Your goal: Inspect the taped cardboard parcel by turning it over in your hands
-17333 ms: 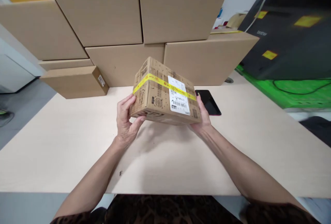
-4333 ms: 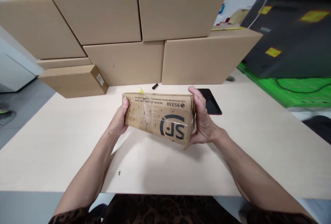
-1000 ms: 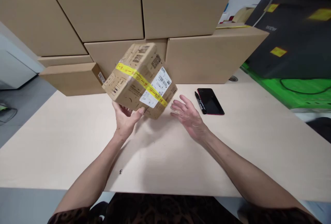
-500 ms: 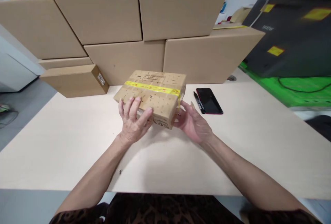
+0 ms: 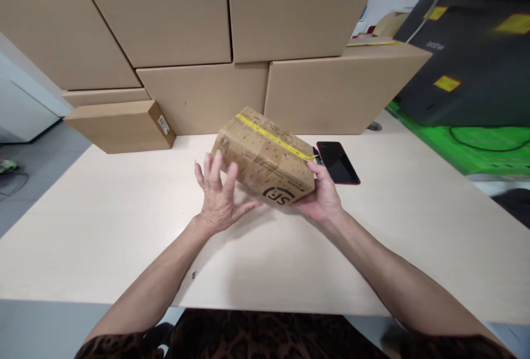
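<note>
A brown cardboard box [image 5: 265,160] with yellow tape and black printed letters is held tilted above the table [image 5: 136,226]. My right hand [image 5: 322,193] grips its right end, thumb on the upper face and fingers underneath. Close to the box's left front side is my left hand [image 5: 219,196], its fingers spread apart and not wrapped round the box. Whether its fingertips touch the cardboard I cannot tell. Just past the right hand lies a black phone [image 5: 338,163] with a red edge. A black marker [image 5: 317,156] beside it is mostly hidden by the box.
Large cardboard boxes [image 5: 199,99] are stacked along the table's back. At the left stands a flatter carton [image 5: 120,130] with a white label. Beyond the table's right edge are a dark grey case [image 5: 464,72] with yellow stickers and a green surface [image 5: 476,149].
The box has turned and shifted right, so its printed front side shows. My right hand has closed on its right end. My left hand has let go and spread its fingers.
</note>
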Available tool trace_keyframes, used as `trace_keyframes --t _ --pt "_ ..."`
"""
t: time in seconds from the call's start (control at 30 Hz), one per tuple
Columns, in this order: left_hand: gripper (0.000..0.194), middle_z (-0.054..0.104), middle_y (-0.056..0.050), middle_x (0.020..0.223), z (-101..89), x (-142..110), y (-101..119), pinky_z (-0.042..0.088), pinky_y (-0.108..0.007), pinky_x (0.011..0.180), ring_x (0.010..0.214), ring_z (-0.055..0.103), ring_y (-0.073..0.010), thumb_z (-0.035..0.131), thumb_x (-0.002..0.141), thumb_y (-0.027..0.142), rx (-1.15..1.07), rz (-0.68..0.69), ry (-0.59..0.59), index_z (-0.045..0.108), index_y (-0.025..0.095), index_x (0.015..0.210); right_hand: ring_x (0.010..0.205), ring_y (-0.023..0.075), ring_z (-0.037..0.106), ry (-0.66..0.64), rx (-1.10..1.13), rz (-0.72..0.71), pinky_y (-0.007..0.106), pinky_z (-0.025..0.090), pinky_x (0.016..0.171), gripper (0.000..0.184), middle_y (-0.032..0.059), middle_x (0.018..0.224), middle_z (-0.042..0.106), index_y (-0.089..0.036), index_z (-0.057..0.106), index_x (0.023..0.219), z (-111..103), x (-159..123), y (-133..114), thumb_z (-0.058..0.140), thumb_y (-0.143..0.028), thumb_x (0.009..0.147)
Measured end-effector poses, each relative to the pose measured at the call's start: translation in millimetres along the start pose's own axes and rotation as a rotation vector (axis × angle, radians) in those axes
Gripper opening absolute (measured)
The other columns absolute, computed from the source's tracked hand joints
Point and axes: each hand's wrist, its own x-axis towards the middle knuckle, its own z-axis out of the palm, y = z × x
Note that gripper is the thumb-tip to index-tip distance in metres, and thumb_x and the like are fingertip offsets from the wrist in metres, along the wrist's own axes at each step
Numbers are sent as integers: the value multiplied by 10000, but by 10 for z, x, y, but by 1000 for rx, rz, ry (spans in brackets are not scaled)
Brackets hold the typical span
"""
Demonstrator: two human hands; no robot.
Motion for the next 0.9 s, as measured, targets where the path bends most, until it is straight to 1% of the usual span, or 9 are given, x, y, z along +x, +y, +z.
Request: trace_keyframes --t 0.1,0.2,0.27,0.33,0.43,0.53,0.67,0.8,0.9 --pt "1282 64 -212 1848 27 -25 -42 104 -741 1339 1702 124 -491 782 839 750 -271 -296 -50 0 333 1766 1190 335 689 -30 14 -17 535 566 1006 421 1 1109 827 -350 754 1090 -56 49 -27 797 -570 734" --pt "1210 145 -192 1823 50 -1 -16 368 -648 1286 1641 341 -438 764 881 714 -671 -555 -95 -25 407 1745 1194 349 692 -104 -44 -26 561 567 997 408 9 1102 828 -361 751 1092 -127 95 -14 753 -627 783" --pt "1146 269 -167 1772 42 45 16 450 -576 1251 1585 439 -386 767 890 697 -842 -680 -65 42 420 1733 1184 363 703 -172 -94 -29 577 567 996 410 18 1061 832 -358 754 1085 -169 123 5 744 -650 797" --pt "1108 401 -142 1689 14 95 31 477 -541 1234 1528 498 -352 803 864 685 -897 -732 -13 145 403 1710 1166 374 722 -216 -124 -33 585 572 997 433 24 1009 838 -350 765 1092 -196 147 14 755 -655 785" --pt "968 524 -92 1588 -29 134 11 512 -521 1197 1424 574 -314 852 844 628 -902 -703 43 321 419 1625 1146 386 747 -215 -129 -39 604 584 1003 462 15 959 849 -347 778 1105 -206 172 -14 785 -638 747" --pt "809 550 -58 1564 -34 125 -16 559 -485 1139 1376 608 -290 875 858 529 -916 -675 50 445 437 1537 1142 393 762 -204 -123 -53 629 590 1014 445 4 967 857 -343 778 1070 -206 191 -75 813 -608 714" --pt "835 551 -77 1545 -16 98 0 578 -464 1112 1396 603 -295 898 845 495 -849 -578 45 468 396 1553 1151 394 769 -165 -124 -36 644 590 1037 395 5 964 858 -327 762 996 -238 227 -132 880 -528 676" --pt "769 566 -67 1548 -38 89 61 573 -461 1125 1413 603 -291 848 913 435 -795 -448 50 475 432 1585 1190 398 756 -181 -134 -32 661 585 1037 417 13 951 851 -338 756 1007 -291 283 -146 859 -620 717" --pt "742 547 -81 1603 -86 90 95 567 -484 1154 1478 567 -314 813 946 397 -813 -407 -4 472 433 1604 1209 391 750 -176 -109 -94 654 587 1044 420 10 990 855 -337 762 1024 -333 321 -165 846 -621 726"
